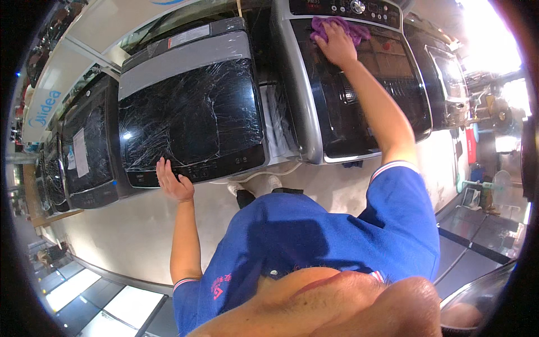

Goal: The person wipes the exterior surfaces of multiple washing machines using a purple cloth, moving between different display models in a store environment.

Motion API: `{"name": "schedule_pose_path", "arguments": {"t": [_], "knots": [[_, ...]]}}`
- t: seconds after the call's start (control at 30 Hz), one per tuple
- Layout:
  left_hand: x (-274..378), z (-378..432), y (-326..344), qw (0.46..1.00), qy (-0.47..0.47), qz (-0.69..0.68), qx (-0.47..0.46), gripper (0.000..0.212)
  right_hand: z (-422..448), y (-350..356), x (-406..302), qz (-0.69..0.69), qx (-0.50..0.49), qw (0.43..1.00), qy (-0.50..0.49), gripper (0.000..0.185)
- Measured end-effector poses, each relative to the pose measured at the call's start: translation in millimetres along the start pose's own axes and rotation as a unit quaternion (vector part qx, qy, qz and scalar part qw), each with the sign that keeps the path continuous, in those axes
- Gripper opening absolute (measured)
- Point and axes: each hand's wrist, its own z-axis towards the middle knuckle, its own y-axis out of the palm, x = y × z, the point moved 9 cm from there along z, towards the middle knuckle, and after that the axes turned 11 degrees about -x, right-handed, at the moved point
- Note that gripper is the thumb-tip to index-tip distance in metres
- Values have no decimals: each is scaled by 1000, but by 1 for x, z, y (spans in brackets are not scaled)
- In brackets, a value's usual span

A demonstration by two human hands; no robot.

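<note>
My right hand (337, 45) presses a crumpled purple cloth (360, 33) onto the dark glass lid of a grey top-loading washing machine (374, 97), just below its control panel (345, 8). Part of the cloth is hidden under my palm and fingers. My left hand (174, 181) lies at the front edge of another washing machine (189, 118), whose black lid is wrapped in wrinkled clear plastic film. It holds nothing, and its thumb stands apart from the fingers.
More dark washing machines stand at the left (90, 139) and at the far right (450, 80). A pale cable (257, 173) runs along the floor by my shoes (273, 182). A light green fan (501, 183) stands at the right. Behind the left machines is a white Midea sign board (46, 109).
</note>
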Motion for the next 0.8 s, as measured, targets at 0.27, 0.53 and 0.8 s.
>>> {"name": "schedule_pose_path", "arguments": {"t": [0.27,0.53,0.8], "knots": [[3,0,-2,1000,1,-2,15,47,-36,-17,212,45,-2,977,210,70],[-1,-6,-3,1000,-7,10,-5,46,-55,-18,209,47,-44,963,263,70],[-6,-10,-2,1000,-18,1,19,51,-144,-31,91,116,65,983,124,52]]}}
